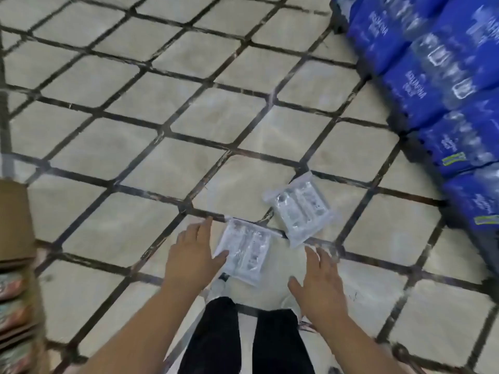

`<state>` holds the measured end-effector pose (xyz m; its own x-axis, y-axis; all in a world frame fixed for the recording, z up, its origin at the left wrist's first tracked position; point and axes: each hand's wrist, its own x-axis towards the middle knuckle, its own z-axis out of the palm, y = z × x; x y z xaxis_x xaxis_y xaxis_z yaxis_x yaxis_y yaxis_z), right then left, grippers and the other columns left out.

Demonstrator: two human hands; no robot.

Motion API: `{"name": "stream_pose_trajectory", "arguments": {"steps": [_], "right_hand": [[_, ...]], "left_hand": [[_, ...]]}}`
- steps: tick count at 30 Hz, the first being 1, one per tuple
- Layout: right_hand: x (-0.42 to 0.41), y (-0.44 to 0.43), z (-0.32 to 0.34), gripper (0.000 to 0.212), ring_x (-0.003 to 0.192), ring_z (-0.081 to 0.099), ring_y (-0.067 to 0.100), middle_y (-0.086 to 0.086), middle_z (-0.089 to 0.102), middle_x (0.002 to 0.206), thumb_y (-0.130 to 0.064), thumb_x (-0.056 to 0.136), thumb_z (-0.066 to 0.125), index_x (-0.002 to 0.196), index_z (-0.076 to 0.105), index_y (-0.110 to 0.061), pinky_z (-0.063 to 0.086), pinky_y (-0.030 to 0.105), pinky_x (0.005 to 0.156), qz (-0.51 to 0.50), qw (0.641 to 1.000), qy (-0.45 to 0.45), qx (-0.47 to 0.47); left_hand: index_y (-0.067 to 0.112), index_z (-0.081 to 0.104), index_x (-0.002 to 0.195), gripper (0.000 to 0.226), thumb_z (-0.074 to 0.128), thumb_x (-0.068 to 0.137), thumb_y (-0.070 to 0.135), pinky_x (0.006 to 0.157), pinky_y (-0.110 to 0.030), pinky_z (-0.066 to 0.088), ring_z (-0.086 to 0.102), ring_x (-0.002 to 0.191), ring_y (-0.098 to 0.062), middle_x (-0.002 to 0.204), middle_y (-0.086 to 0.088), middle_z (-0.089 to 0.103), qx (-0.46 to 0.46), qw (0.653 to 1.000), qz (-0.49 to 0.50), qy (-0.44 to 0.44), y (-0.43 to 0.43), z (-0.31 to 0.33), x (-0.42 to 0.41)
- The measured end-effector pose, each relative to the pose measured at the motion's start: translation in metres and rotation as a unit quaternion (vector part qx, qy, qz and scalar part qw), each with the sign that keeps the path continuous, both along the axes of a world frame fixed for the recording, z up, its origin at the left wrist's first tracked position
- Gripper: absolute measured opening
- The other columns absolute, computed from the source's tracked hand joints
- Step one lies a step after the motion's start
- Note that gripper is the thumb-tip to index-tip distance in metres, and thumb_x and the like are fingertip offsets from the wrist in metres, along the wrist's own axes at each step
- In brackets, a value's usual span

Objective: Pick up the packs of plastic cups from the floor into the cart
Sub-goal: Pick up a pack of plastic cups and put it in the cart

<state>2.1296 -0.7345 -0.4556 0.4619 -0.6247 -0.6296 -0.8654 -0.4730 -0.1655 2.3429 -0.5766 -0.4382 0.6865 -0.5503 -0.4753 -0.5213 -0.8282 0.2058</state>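
On the far right, big blue packs of water bottles (pixel 437 85) sit stacked beside the tiled floor (pixel 129 147). At the near left edge stands a brown cardboard box (pixel 13 225). Two clear packs of plastic cups lie flat on the floor: the far pack (pixel 299 209) to the right, the near pack (pixel 245 252) just beside it. The left hand (pixel 193 259) has an open grip, thumb touching the near pack. The right hand (pixel 320 286) is open and holds nothing.
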Motion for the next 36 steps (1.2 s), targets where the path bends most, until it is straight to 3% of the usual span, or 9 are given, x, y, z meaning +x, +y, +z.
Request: {"name": "stream_pose_trajectory", "arguments": {"steps": [5,9,13,16,18,21,27,34,36], "right_hand": [[0.010,0.008,-0.258,0.080,0.142,0.022,0.030,0.012,0.012,0.162,-0.057,0.095,0.047,0.157,0.011,-0.022,0.028,0.041,0.112,0.041,0.997,0.044,0.056],[0.008,0.025,-0.445,0.095,0.137,0.029,0.033,0.013,0.022,0.155,-0.062,0.089,0.058,0.156,0.010,-0.016,0.033,0.046,0.109,-0.055,0.994,0.022,0.096],[0.004,0.046,-0.553,0.123,0.133,0.042,0.030,0.013,0.031,0.152,-0.061,0.073,0.077,0.155,-0.004,-0.017,0.041,0.040,0.104,-0.227,0.953,-0.046,0.194],[0.002,0.056,-0.570,0.127,0.123,0.045,0.013,0.009,0.031,0.152,-0.052,0.066,0.085,0.154,0.001,-0.015,0.042,0.034,0.105,-0.261,0.938,-0.111,0.199],[0.001,0.054,-0.546,0.124,0.121,0.027,0.000,0.005,0.018,0.159,-0.040,0.075,0.084,0.157,-0.007,-0.017,0.027,0.020,0.104,-0.255,0.937,-0.127,0.202],[0.001,0.041,-0.472,0.126,0.136,0.021,0.002,-0.002,0.013,0.159,-0.034,0.077,0.084,0.157,-0.013,-0.025,0.021,0.022,0.109,-0.256,0.934,-0.164,0.188],[0.005,0.004,-0.213,0.125,0.128,0.022,-0.006,-0.019,0.019,0.146,-0.040,0.075,0.084,0.154,-0.013,-0.037,0.021,0.023,0.106,-0.227,0.934,-0.208,0.181],[-0.001,-0.025,0.076,0.094,0.118,0.036,-0.009,-0.037,0.034,0.125,-0.033,0.075,0.086,0.138,0.017,-0.041,0.031,0.025,0.106,-0.229,0.924,-0.289,0.107],[-0.014,-0.023,0.132,0.091,0.124,0.042,0.004,-0.023,0.042,0.129,-0.039,0.072,0.088,0.136,0.023,-0.037,0.036,0.032,0.106,-0.244,0.917,-0.305,0.079]], "left_hand": [[0.015,0.024,0.154,0.087,0.064,0.086,0.054,0.102,-0.051,0.042,0.041,0.131,-0.037,0.147,-0.015,0.038,0.048,0.997,0.023,0.058,0.012,-0.260,0.005],[0.016,0.023,0.153,0.094,0.069,0.083,0.056,0.109,-0.050,0.034,0.036,0.136,-0.037,0.150,-0.017,0.033,0.063,0.986,0.101,0.116,0.034,-0.448,0.002],[0.015,0.022,0.151,0.109,0.077,0.071,0.063,0.108,-0.041,0.036,0.040,0.136,-0.032,0.151,-0.012,0.038,0.032,0.965,0.162,0.205,0.042,-0.560,0.000],[0.019,0.031,0.142,0.113,0.087,0.054,0.061,0.101,-0.038,0.044,0.052,0.121,-0.022,0.137,-0.005,0.046,-0.032,0.955,0.221,0.196,0.045,-0.578,-0.004],[0.018,0.029,0.145,0.112,0.090,0.057,0.053,0.102,-0.037,0.042,0.049,0.123,-0.021,0.139,-0.006,0.042,-0.042,0.953,0.239,0.182,0.043,-0.555,-0.008],[0.016,0.028,0.147,0.107,0.090,0.064,0.043,0.099,-0.031,0.039,0.045,0.120,-0.014,0.137,0.000,0.041,-0.069,0.952,0.246,0.170,0.037,-0.478,-0.013],[0.033,0.044,0.131,0.084,0.086,0.062,0.057,0.100,-0.046,0.046,0.054,0.117,-0.016,0.126,0.009,0.055,-0.109,0.956,0.195,0.191,0.018,-0.216,0.005],[0.021,0.036,0.148,0.088,0.081,0.076,0.046,0.104,-0.033,0.039,0.046,0.128,-0.015,0.138,0.011,0.045,-0.173,0.965,0.078,0.179,-0.026,0.080,0.023],[0.020,0.043,0.142,0.085,0.081,0.073,0.049,0.098,-0.036,0.045,0.054,0.121,-0.020,0.135,0.002,0.055,-0.193,0.963,0.062,0.177,-0.038,0.130,0.019]]}}
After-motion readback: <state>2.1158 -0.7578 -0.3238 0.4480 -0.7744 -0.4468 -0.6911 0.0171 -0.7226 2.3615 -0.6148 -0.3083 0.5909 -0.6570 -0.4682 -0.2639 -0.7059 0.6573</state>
